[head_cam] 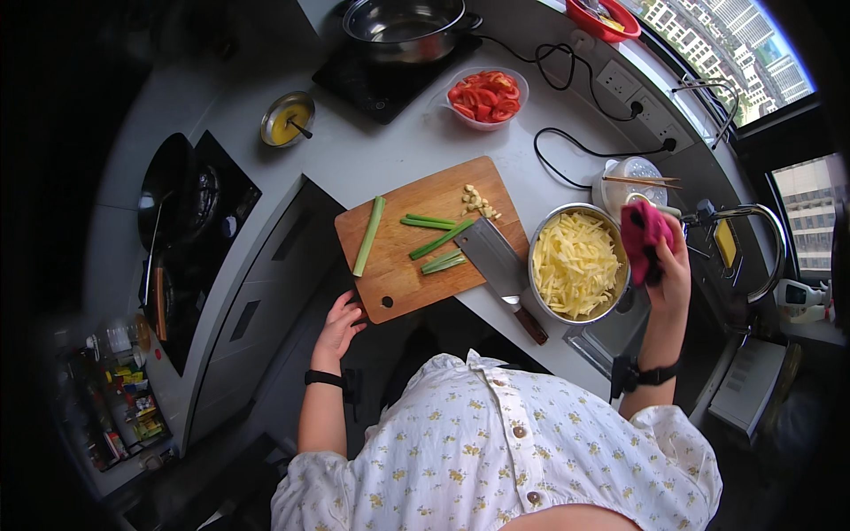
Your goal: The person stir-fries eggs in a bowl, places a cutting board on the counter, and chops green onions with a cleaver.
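Observation:
My right hand [671,262] grips a crumpled magenta cloth [643,240] beside the right rim of a metal bowl of shredded potato [576,262]. Fingers apart, my left hand [342,325] is at the near left corner of a wooden cutting board [412,292]; whether it touches the board I cannot tell. Lying on the board are a thick green stalk [369,236], several cut green pieces [441,239] and a small heap of chopped garlic [479,202]. A cleaver [491,255] rests with its blade on the board's right edge and its wooden handle towards me.
Beyond the board stand a bowl of cut tomatoes [485,98], a metal bowl of yellow liquid [285,123] and a pot [405,30] on an induction cooker [385,93]. A black wok [166,192] sits at left. Power cords [564,143] and a tap [770,226] are at right.

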Action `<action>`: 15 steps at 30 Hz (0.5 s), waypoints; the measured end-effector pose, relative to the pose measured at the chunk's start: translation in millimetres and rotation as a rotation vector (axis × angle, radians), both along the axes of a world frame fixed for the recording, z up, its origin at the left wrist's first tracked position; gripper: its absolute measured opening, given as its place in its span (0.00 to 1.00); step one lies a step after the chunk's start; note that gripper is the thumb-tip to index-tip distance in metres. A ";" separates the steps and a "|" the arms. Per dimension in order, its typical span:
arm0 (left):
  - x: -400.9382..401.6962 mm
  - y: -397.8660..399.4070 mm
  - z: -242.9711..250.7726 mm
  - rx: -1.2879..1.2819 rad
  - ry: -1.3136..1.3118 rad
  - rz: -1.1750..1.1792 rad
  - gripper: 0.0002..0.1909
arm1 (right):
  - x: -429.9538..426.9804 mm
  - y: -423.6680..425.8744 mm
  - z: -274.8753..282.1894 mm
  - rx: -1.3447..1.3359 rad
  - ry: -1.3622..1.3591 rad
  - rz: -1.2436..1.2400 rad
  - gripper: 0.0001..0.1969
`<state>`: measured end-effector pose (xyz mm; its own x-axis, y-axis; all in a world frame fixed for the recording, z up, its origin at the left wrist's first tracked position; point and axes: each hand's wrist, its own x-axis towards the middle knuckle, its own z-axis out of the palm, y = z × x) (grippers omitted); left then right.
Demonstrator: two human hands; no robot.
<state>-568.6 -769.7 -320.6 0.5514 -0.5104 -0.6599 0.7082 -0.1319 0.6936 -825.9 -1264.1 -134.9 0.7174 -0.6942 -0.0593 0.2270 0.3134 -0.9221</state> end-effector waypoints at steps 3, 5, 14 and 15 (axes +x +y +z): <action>12.2 19.2 -2.7 -0.070 0.026 -0.039 0.33 | 137.4 35.9 11.0 -0.124 0.033 0.158 0.22; 16.3 32.7 -3.8 -0.088 0.046 -0.055 0.32 | 218.5 54.6 -14.8 -0.504 0.161 0.187 0.18; 3.1 148.7 -15.2 0.029 0.083 0.200 0.29 | 391.2 109.6 -170.0 -1.755 0.573 0.687 0.08; 2.2 154.6 -15.1 0.031 0.097 0.210 0.29 | 397.1 108.7 -165.8 -1.818 0.569 0.764 0.08</action>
